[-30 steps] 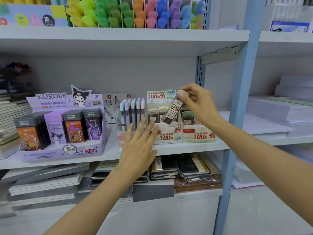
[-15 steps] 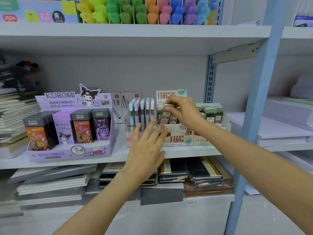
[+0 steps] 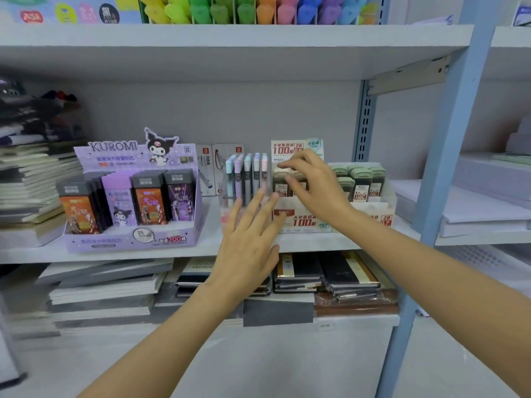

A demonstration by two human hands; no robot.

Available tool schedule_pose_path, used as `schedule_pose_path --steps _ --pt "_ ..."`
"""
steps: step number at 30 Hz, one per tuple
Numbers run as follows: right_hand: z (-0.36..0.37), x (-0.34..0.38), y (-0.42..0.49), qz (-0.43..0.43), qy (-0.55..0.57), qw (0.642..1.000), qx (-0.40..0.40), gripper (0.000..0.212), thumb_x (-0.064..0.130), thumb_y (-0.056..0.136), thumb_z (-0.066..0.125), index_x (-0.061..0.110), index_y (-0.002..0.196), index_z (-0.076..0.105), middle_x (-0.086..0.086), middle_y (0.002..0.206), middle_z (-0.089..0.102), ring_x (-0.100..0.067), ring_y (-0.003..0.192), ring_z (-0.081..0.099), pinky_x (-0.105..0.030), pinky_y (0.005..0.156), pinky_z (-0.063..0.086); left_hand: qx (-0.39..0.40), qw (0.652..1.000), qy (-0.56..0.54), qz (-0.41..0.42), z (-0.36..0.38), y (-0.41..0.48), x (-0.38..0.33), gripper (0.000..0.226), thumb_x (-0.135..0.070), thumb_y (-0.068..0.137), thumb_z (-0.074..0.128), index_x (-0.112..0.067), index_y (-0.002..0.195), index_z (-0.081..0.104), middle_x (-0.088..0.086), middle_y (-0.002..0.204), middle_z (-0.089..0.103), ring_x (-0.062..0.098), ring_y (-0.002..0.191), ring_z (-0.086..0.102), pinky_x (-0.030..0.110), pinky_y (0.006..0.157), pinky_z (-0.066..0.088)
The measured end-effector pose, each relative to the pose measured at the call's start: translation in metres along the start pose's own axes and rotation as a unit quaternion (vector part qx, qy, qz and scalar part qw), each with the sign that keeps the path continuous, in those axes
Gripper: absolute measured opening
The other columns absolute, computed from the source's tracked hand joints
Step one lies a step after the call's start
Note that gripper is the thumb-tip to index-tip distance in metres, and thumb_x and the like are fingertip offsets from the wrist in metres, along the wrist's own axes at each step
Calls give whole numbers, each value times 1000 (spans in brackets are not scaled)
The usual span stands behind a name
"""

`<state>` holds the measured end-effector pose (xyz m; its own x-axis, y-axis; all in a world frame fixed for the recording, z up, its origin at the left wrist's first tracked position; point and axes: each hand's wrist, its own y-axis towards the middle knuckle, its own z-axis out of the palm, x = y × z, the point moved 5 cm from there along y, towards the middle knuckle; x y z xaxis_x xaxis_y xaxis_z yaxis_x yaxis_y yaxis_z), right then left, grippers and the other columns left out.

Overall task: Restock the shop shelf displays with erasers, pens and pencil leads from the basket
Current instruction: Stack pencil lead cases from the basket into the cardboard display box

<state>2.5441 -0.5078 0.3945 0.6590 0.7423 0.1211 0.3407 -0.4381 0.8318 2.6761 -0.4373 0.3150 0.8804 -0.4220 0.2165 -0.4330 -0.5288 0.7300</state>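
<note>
Far left of the white lead box, stacked notebooks lie on the same middle shelf. Nearer to the lead box, still on its left, stands a purple Kuromi display box filled with upright orange, purple and dark packs. Just left of the lead box a clear holder carries pastel-capped pens standing upright, with white cartons behind them. The left hand is open, its fingers straight and spread, held in front of the pen holder with its fingertips at the lead box's front left corner; whether they touch it is unclear. Dark lead cases stand upright in the lead box's left rows. The right hand reaches over the lead box with fingers bent, its fingertips and thumb on the top of those cases; whether it pinches one or only presses it down cannot be told. Directly right of the lead box, touching it, a second box holds green-capped cases. Further right rises a blue shelf post, and beyond it lie stacks of white paper. Above the lead box, coloured highlighters line the upper shelf; below it lie dark wrapped notebooks.
</note>
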Motion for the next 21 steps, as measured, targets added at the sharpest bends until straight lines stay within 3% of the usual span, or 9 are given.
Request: schedule_pose_path --steps 2,4,9,12,14,16,19,21 --pt "-6 19 -22 -24 46 998 -37 15 12 95 58 5 105 67 -4 96 60 -13 83 56 -25 73 48 -73 997 -28 -25 -4 -26 -4 34 -15 85 59 -13 118 65 12 143 51 32 137 39 51 115 25" --pt "3 40 -55 -25 96 995 -20 13 17 96 57 7 93 65 0 83 61 -9 70 53 -24 62 45 -100 992 -48 -52 4 -64 -11 25 -11 82 57 -13 104 68 10 123 62 30 119 50 45 103 35" --pt "93 74 -171 49 188 957 215 15 28 96 56 16 91 65 14 73 58 -4 61 55 -25 59 46 63 981 -97 -156 69 -194 -22 24 1 74 69 -11 95 67 6 99 63 31 96 60 40 82 42" --pt "166 80 -254 105 194 902 372 15 31 96 58 19 95 66 15 76 61 0 58 56 -29 65 50 165 948 -134 -236 102 -283 -24 19 0 75 68 -11 91 68 5 95 65 31 93 63 44 79 49" --pt "209 79 -311 128 187 855 467 17 32 96 58 17 100 66 5 89 69 -8 71 61 -29 71 49 229 928 -135 -262 119 -339 -27 14 -9 77 59 -8 86 70 8 91 67 33 86 66 42 72 53" --pt "243 75 -370 153 168 802 552 22 34 96 57 17 108 65 0 103 70 -15 88 64 -30 76 51 306 897 -134 -291 134 -388 -29 24 -15 75 56 -6 89 72 12 94 70 36 86 68 42 70 56" --pt "273 71 -453 182 140 732 642 30 32 93 61 16 118 59 -4 114 65 -23 102 62 -32 78 49 379 869 -116 -296 149 -442 -35 41 -3 62 83 -1 102 74 18 104 72 39 92 71 46 72 59" --pt "284 71 -499 181 119 692 688 49 33 91 64 15 134 47 -8 125 56 -29 113 56 -32 79 44 394 860 -130 -297 154 -467 -41 58 3 51 90 4 106 72 23 112 69 43 98 69 50 73 59"
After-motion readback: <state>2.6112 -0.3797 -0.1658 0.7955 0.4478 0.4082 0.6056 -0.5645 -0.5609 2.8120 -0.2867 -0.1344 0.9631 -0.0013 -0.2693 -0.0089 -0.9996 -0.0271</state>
